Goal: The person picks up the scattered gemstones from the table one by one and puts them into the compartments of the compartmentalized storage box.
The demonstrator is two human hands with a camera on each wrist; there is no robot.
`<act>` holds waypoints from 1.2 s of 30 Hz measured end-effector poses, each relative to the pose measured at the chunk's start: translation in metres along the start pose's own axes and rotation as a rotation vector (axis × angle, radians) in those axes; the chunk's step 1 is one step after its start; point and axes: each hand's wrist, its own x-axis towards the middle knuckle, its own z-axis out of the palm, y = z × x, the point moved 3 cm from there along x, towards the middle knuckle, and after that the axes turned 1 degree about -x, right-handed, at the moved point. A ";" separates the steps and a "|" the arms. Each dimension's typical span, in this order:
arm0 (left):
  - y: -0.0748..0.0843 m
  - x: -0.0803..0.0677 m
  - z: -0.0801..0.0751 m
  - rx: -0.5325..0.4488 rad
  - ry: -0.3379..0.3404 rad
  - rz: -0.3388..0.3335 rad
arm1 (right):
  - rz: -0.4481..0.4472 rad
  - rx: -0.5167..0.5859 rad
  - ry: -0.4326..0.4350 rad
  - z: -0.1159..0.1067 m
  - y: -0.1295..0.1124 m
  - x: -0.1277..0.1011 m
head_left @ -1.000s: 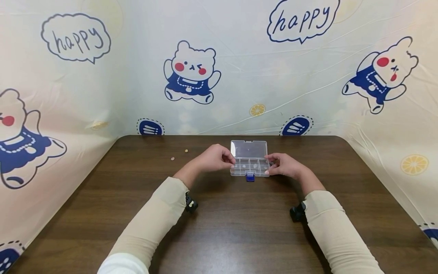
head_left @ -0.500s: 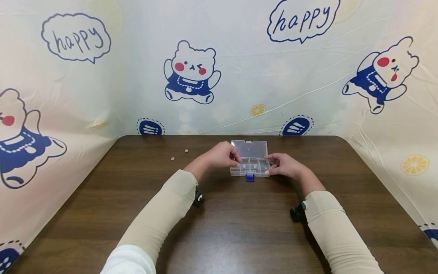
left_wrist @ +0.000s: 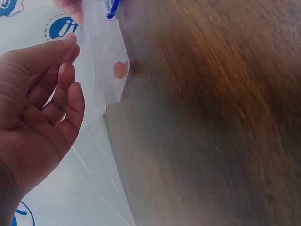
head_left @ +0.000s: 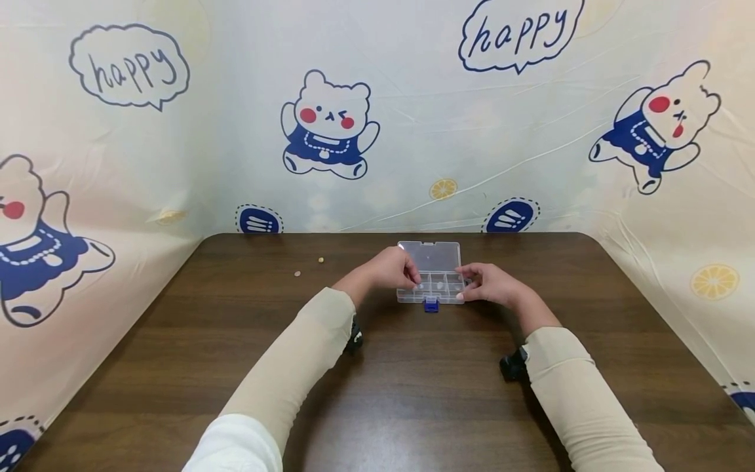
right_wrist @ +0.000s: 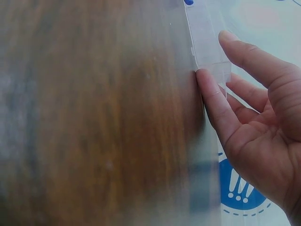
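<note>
A clear plastic compartment box (head_left: pixel 445 288) with a blue latch (head_left: pixel 431 306) stands on the table, its lid (head_left: pixel 438 257) raised at the back. Small pale pieces lie in some compartments. Through the box wall in the left wrist view shows a reddish-brown oval piece (left_wrist: pixel 120 70). My left hand (head_left: pixel 394 269) is over the left compartments. Thumb and forefinger tips meet in the left wrist view; whether something small is between them is hidden. My right hand (head_left: pixel 492 284) holds the box's right end, one digit at the front corner and others behind.
Two small pebble-like pieces, one pale (head_left: pixel 297 274) and one yellowish (head_left: pixel 321 260), lie on the brown wooden table (head_left: pixel 377 393) left of the box. A printed cloth backdrop (head_left: pixel 413 131) surrounds the table's back and sides.
My left hand has moved right, from the box's left end to over the neighbouring compartment. The right hand and box have stayed in place.
</note>
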 end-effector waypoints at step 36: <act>-0.021 -0.011 0.007 -0.356 0.159 -0.079 | 0.017 -0.009 -0.005 0.000 -0.002 0.000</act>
